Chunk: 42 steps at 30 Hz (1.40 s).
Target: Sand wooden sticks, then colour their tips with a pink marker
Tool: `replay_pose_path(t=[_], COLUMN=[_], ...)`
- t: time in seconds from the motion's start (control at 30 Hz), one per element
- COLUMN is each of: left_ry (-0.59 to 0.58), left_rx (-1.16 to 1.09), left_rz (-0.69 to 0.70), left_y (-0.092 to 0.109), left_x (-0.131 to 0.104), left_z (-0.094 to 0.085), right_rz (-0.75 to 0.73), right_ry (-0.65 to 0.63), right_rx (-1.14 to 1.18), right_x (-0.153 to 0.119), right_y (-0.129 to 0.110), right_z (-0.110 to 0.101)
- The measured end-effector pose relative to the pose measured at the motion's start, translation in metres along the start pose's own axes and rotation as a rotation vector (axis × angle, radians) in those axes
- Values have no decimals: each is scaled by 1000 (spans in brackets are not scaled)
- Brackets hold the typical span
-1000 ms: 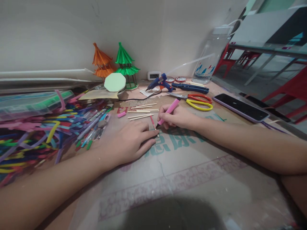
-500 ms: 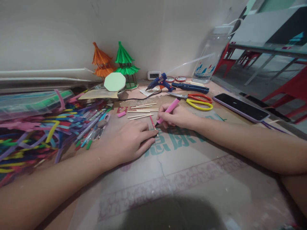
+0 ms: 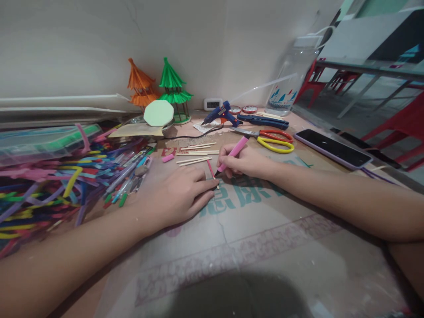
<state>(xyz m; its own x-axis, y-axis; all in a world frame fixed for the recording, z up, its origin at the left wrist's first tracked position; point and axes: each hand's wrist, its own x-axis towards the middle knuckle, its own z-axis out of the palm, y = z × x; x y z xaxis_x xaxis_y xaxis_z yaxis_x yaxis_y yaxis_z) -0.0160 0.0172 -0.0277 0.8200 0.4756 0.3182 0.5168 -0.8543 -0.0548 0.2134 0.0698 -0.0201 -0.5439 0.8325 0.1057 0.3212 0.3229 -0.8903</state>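
My right hand (image 3: pixel 243 161) grips a pink marker (image 3: pixel 236 152) like a pen, with its dark tip down against a thin wooden stick (image 3: pixel 211 168). The upper part of that stick is coloured pinkish red, while its lower end shows pale wood. My left hand (image 3: pixel 185 190) lies on the work surface, its fingertips holding the stick near the lower end. Several plain wooden sticks (image 3: pixel 198 153) lie just beyond both hands. The marker's pink cap (image 3: pixel 168 158) rests to their left.
Scissors (image 3: pixel 274 140), a blue glue gun (image 3: pixel 220 114) and a phone (image 3: pixel 333 148) lie beyond my right arm. Colourful pipe cleaners (image 3: pixel 43 190) and pens (image 3: pixel 130 172) crowd the left. Orange (image 3: pixel 141 84) and green (image 3: pixel 172 84) miniature pavilions and a water bottle (image 3: pixel 286 79) stand by the wall.
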Motion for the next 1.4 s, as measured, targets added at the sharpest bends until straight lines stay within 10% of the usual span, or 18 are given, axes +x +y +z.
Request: replay_pose_path(t=[1.07,1.4], left_ry=[-4,-73], left_rx=[22,-13], left_rz=[38,-18], left_y=[1,1], left_x=[0,2], left_z=[0,-3], right_rz=[13,44], right_ry=[-18,157], right_rx=[31,-7], right_x=[-1,2], right_y=[-1,-1], right_z=[0,3])
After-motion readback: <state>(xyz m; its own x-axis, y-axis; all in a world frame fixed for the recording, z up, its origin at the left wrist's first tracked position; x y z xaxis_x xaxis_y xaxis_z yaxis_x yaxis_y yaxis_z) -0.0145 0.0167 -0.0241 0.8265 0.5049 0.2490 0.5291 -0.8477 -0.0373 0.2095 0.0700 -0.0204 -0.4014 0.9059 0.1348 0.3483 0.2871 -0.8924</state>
